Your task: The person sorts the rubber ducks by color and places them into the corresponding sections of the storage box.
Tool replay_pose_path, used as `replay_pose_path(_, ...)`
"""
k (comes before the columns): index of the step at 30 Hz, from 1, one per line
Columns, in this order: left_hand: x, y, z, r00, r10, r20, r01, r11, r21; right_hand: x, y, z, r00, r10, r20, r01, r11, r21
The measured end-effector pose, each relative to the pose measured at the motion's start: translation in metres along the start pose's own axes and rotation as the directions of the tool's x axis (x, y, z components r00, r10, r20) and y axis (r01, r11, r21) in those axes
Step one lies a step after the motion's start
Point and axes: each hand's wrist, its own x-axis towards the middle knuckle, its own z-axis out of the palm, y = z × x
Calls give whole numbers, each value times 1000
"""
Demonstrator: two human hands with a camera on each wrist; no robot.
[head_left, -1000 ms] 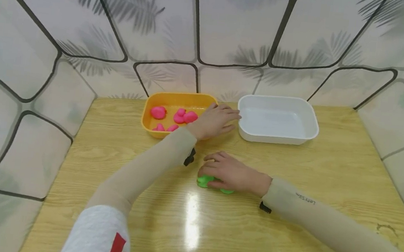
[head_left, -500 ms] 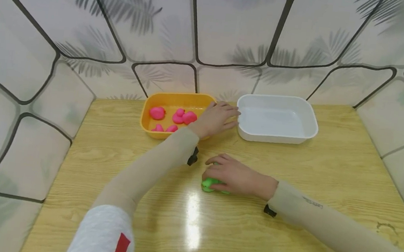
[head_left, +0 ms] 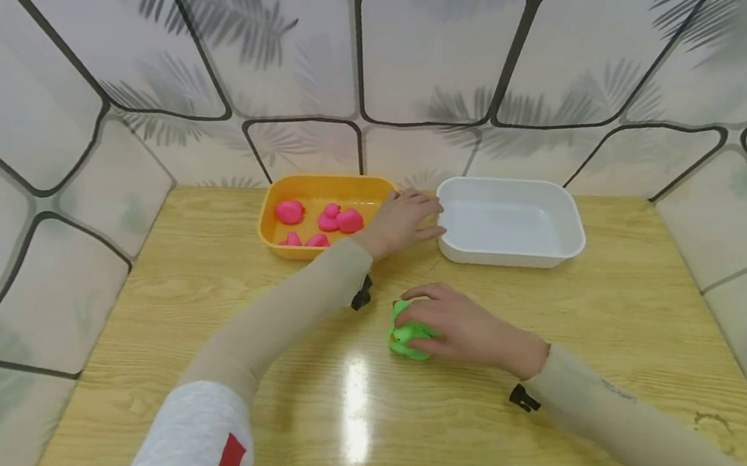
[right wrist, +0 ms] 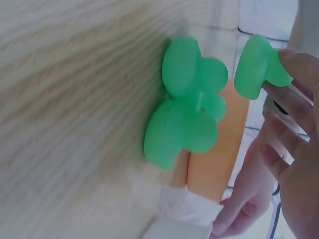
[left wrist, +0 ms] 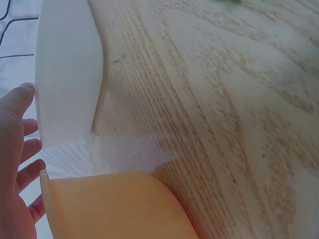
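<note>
My right hand [head_left: 466, 326] is low over the middle of the table. In the right wrist view it pinches a small green toy duck [right wrist: 253, 67] between thumb and finger. Several more green ducks [right wrist: 174, 74] stand bunched on the wood beside it. The head view shows green ducks [head_left: 409, 335] partly covered by this hand. My left hand [head_left: 402, 224] spreads over the right end of the orange basket [head_left: 276, 246], holding nothing visible. Its thumb, in the left wrist view, is at the rim of the white tray [left wrist: 67, 74].
Several pink toy ducks [head_left: 290, 212] lie in the orange basket at the back. The white tray stands to its right, with a narrow gap between them. A patterned cloth wall [head_left: 434, 49] rises behind the wooden table [head_left: 299, 423] and at both sides.
My right hand has shifted to the right, and green ducks show further right and less covered than before. The left hand has stayed over the basket's right end.
</note>
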Motion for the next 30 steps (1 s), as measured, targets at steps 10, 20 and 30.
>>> replay_pose_path(10,1,1,5,999,-28,33,27,999,36,-15,16,-22,996,9,-88,-11,1000,-23)
replay_pose_path(20,1,1,6,1000,-24,17,23,999,41,-29,34,-44,990,33,-136,-44,996,-77)
replay_pose_path(30,-1,1,6,1000,-16,-5,16,1000,23,-33,54,-65,976,56,-211,-85,988,-132)
